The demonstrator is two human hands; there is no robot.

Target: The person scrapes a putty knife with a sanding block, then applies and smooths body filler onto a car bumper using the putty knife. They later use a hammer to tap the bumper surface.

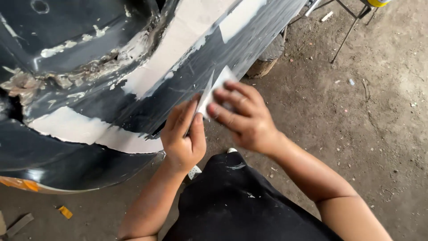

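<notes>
We see the car body panel [111, 89] filling the far left, above the dirt floor [379, 134]. Our left hand [183, 138] and right hand [243, 116] meet at the panel's near right edge, the sheet of sandpaper [214, 89] between them against the panel. Our knee [232, 192] lies nearest, below both hands. A metal stand [347, 27] sits far right on the floor.

Soft, even daylight fills the view, brightest on the dirt ground [379, 111] at the right. The dark car panel [89, 58] carries pale, hazy reflections without harsh glare. Shadows are faint and diffuse. Focus stays fairly sharp throughout, and the edges bend slightly from a wide lens.
</notes>
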